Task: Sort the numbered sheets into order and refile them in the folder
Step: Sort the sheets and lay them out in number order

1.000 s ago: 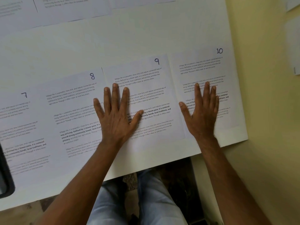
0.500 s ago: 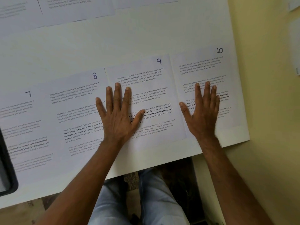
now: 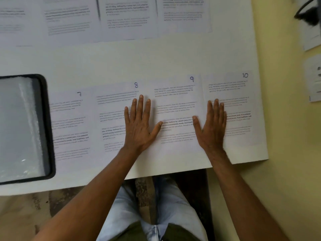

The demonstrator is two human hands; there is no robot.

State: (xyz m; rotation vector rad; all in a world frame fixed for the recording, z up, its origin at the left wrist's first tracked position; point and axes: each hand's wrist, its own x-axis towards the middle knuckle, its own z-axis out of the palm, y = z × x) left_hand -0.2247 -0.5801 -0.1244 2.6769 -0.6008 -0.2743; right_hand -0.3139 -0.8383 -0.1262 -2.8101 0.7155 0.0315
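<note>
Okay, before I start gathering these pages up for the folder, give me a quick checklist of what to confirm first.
1. Near row reads in order, left to right: sheet 7, sheet 8, sheet 9, sheet 10: ok.
2. Far row of sheets in order: cannot tell, their numbers are out of frame.
3. Both hands free: left hand lies flat across sheets 8 and 9, right hand flat across 9 and 10, holding nothing: ok.
4. Folder within reach, left of sheet 7: ok.
5. Folder clear of the pages: not ok, its edge overlaps sheet 7.
</note>
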